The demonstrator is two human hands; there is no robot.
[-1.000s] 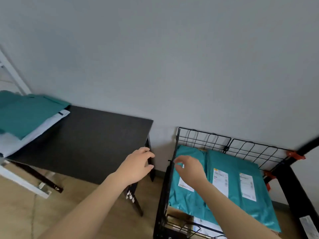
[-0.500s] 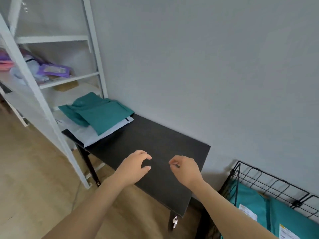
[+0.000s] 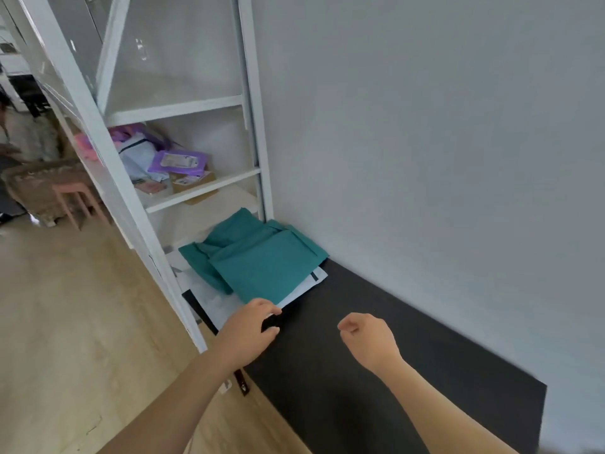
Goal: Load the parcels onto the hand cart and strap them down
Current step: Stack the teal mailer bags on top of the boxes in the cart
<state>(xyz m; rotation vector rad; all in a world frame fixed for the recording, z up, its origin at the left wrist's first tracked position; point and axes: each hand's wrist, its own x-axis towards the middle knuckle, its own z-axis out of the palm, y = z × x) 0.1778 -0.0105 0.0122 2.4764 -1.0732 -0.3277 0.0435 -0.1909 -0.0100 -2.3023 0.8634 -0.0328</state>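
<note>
While our left hand (image 3: 248, 332) hovers empty by the flat white plastic mailer (image 3: 217, 303) mid-frame, right hand (image 3: 368, 340) slack and empty, tugging it could spill the teal plastic parcels (image 3: 262, 267) off the black table (image 3: 409, 371)

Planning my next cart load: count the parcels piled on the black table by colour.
Teal parcels: 2
White parcels: 2
Total: 4 in sight; overlaps may hide more.
</note>
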